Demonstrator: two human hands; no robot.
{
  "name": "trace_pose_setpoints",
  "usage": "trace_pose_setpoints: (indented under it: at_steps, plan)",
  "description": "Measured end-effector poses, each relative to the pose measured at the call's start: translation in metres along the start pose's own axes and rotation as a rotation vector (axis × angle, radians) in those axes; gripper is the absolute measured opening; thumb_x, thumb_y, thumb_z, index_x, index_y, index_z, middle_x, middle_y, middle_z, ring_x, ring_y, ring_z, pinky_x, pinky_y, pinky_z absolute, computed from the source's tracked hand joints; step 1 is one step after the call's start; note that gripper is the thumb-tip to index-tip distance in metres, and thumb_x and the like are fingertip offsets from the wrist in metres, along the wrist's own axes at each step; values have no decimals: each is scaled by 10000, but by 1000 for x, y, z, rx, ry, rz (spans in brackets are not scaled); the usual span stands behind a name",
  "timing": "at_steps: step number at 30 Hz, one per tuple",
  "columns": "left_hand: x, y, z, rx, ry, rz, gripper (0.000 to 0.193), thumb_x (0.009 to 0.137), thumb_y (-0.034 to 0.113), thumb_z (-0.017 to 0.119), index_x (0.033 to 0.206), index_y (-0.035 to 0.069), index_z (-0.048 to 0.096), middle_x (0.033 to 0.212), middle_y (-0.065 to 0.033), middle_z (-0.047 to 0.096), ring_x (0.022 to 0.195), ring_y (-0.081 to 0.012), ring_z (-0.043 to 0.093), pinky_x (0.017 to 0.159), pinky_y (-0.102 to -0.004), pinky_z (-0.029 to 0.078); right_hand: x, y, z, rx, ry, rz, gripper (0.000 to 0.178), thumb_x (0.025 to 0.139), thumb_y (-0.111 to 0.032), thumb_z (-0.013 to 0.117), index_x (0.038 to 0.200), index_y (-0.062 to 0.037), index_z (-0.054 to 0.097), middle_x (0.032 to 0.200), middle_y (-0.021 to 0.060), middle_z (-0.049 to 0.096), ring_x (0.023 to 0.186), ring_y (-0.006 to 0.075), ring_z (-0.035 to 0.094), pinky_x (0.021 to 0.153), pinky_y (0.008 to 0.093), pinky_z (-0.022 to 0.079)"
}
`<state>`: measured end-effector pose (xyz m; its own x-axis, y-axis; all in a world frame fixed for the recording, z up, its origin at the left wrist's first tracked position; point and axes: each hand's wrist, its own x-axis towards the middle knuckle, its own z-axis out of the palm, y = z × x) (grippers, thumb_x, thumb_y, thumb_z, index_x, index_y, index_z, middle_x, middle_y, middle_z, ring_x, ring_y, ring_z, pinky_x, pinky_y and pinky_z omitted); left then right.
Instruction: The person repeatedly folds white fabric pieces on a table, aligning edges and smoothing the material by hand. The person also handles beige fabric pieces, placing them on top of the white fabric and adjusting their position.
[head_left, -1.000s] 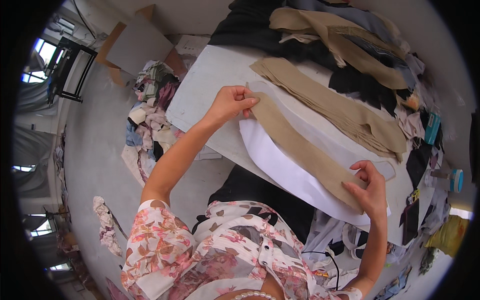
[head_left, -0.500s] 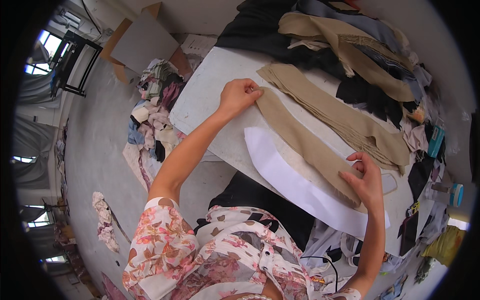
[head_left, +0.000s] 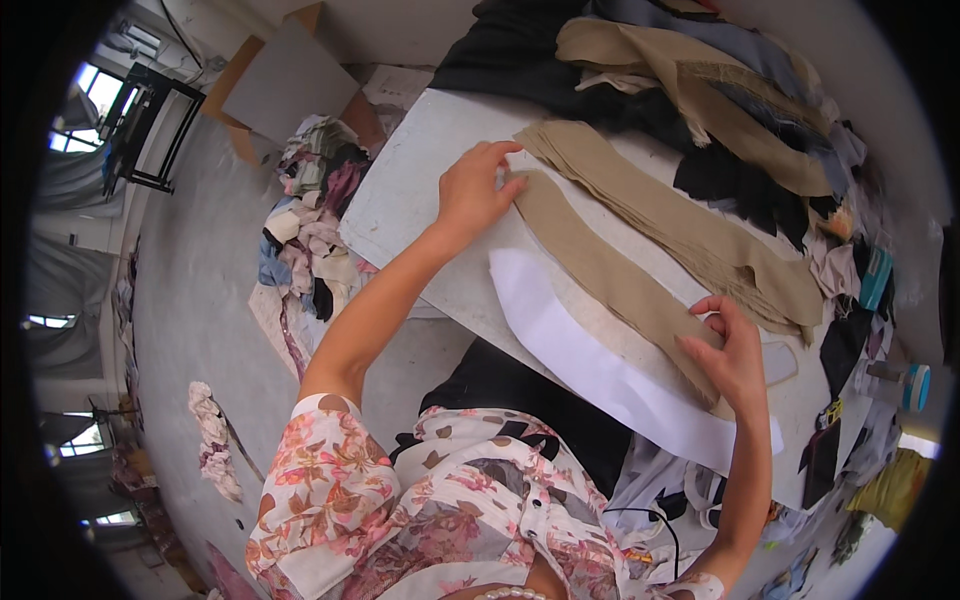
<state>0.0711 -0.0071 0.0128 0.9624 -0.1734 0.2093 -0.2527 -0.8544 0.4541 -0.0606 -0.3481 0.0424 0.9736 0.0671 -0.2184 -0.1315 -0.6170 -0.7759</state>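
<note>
Head view: showing one tan cloth strip [head_left: 608, 278] laid flat on the pale tabletop [head_left: 400, 190], between one white strip [head_left: 590, 368] on the near side and one stack of tan strips [head_left: 660, 220] on the far side. Running lengthwise from upper left to lower right, bowed slightly along the long axis. Pointing its narrower end up and left to the left hand [head_left: 480, 195], its wider end down and right to the right hand [head_left: 730, 350]. Roughly parallel to both neighbours.

On the left, thumb and forefinger parted, with the thumb tip at the strip's upper end. On the right, thumb and curled fingers likewise parted, over the lower end; cannot tell how firmly touching the cloth on either side.

Counting: one loose tan strip, one white strip, one tan stack of several layers, too closely overlapped to number. Just beyond the right hand, one rounded end of a pale, grey-edged piece [head_left: 780, 362], otherwise hidden. Along the far side, one heap of mixed fabric [head_left: 700, 100], tan, black and grey. Near the right edge, one teal box [head_left: 875, 280] and one dark flat rectangular object [head_left: 822, 465].
</note>
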Motion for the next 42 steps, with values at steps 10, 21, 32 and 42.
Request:
trace_pose_setpoints:
  at_steps: [10, 21, 32, 42]
  plan:
    - [-27, 1, -1, 102, -501, 529, 554, 988, 358, 402, 1476, 99, 371, 1585, -154, 192, 1480, -284, 135, 1207, -469, 69, -6, -4, -3, 314, -86, -25, 340, 712, -35, 734, 1015, -48, 582, 719, 21, 606, 661, 83, 515, 649, 230, 433]
    - [-46, 54, 8, 123, -613, 675, 857, 902, 702, 360, 1502, 92, 309, 1588, -179, 161, 1480, -320, 122, 1201, -501, 54, 2, 16, -5, 93, -5, -96, 342, 741, -47, 722, 1047, -34, 569, 736, -31, 549, 663, 41, 468, 611, 199, 383]
    - [-53, 92, 9, 181, -613, 791, 943, 843, 731, 441, 1489, 55, 315, 1584, -210, 145, 1481, -333, 115, 1190, -526, 70, -14, 39, -19, -117, 128, -32, 399, 707, -90, 715, 1089, -91, 599, 807, 81, 606, 679, 217, 560, 638, 330, 453]
    - [-49, 71, 28, 87, -583, 730, 962, 861, 674, 487, 1466, -44, 280, 1560, -232, 189, 1468, -337, 145, 1205, -466, 108, -29, 2, -32, 638, -179, 117, 381, 777, -75, 739, 1111, -32, 561, 781, -39, 558, 731, 24, 515, 670, 171, 405]
